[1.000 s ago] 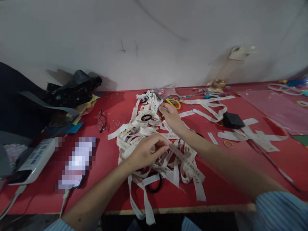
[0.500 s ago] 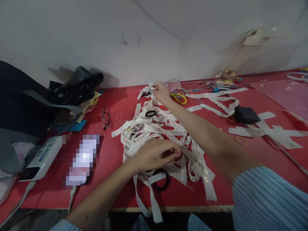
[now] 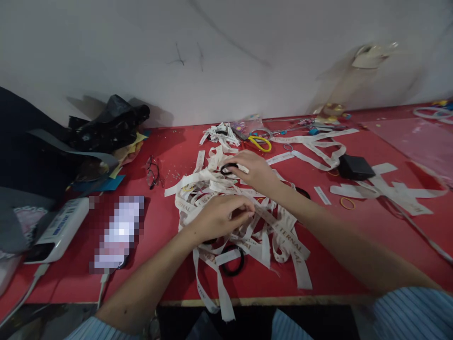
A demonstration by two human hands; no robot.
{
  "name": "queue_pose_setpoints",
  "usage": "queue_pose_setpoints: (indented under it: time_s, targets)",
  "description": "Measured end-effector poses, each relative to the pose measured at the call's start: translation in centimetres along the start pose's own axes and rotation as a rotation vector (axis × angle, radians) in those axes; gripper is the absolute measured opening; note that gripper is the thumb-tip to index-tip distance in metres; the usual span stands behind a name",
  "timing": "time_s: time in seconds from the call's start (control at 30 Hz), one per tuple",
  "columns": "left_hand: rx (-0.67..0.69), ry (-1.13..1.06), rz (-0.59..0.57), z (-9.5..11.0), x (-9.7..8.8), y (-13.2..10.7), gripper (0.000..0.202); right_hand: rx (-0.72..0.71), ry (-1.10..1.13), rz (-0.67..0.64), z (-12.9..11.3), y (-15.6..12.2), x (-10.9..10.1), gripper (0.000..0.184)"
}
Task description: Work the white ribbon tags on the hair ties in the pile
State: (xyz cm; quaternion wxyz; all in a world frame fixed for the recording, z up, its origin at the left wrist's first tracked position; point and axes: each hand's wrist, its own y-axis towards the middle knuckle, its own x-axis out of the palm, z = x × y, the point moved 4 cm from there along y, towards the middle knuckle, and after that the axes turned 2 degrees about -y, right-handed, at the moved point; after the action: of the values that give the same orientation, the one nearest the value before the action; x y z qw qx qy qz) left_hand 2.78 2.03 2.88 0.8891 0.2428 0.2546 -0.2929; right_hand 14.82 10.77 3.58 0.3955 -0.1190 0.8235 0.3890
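Note:
A tangled heap of white printed ribbon strips (image 3: 212, 189) lies on the red table (image 3: 163, 236). My left hand (image 3: 219, 216) rests on the heap with its fingers curled, pinching a ribbon strip. My right hand (image 3: 253, 171) sits farther back on the heap, fingers closed around a black hair band (image 3: 226, 167). Another black hair band (image 3: 232, 262) lies near the front of the heap. A small bundle of ribbon (image 3: 221, 133) sits apart at the back.
Yellow-handled scissors (image 3: 260, 143) lie behind the heap. Glasses (image 3: 152, 172), a phone (image 3: 118, 233) and a white device (image 3: 58, 230) are at left, a black bag (image 3: 109, 123) at back left. A black box (image 3: 355, 166), ribbon pieces (image 3: 385, 191) and rubber bands (image 3: 347, 203) are at right.
My right hand drew back from the small ribbon bundle at the back of the table to the heap and closed on a black hair band. My left hand stayed put.

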Motion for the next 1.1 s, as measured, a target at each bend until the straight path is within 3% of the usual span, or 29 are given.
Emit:
queue_pose_setpoints:
  time_s: [0.13,0.23,0.3,0.43,0.53,0.6,0.7,0.83,0.97,1.1]
  targets:
    - [-0.136,-0.009,0.163,-0.9,-0.9,0.0,0.009,0.187,0.128,0.137,-1.1,-3.0,-2.7,0.024]
    - [-0.215,-0.071,0.235,-1.4,-1.3,-0.1,0.021,0.279,0.179,0.16,-2.0,-5.1,-2.9,0.027]
    - [-0.236,-0.091,0.22,-1.5,-1.2,-0.1,0.029,0.263,0.162,0.135,-2.7,-5.9,-2.2,0.026]
    - [-0.243,0.015,0.169,-1.5,-0.9,0.0,0.025,0.203,0.257,0.031,-3.0,-6.5,-0.7,0.028]
    - [-0.224,0.008,0.178,-1.5,-1.1,0.2,0.033,0.124,0.411,-0.03,-2.7,-6.5,-0.7,0.029]
    - [-0.203,0.032,0.196,-1.5,-1.5,0.2,0.035,0.169,0.447,-0.029,-2.3,-6.5,-1.0,0.034]
    - [-0.199,0.139,0.18,-1.6,-2.0,0.3,0.036,0.236,0.239,-0.066,-1.7,-6.5,-0.8,0.032]
    - [-0.237,0.292,0.06,-2.1,-1.8,0.4,0.034,0.212,-0.11,-0.219,-1.3,-6.9,0.5,0.033]
    - [-0.331,0.397,0.085,-2.7,-1.7,0.2,0.027,0.18,-0.096,-0.18,-1.2,-6.9,0.7,0.028]
    - [-0.376,0.448,0.15,-2.8,-1.9,-0.1,0.015,0.247,0.05,-0.023,-1.6,-6.6,-0.5,0.013]
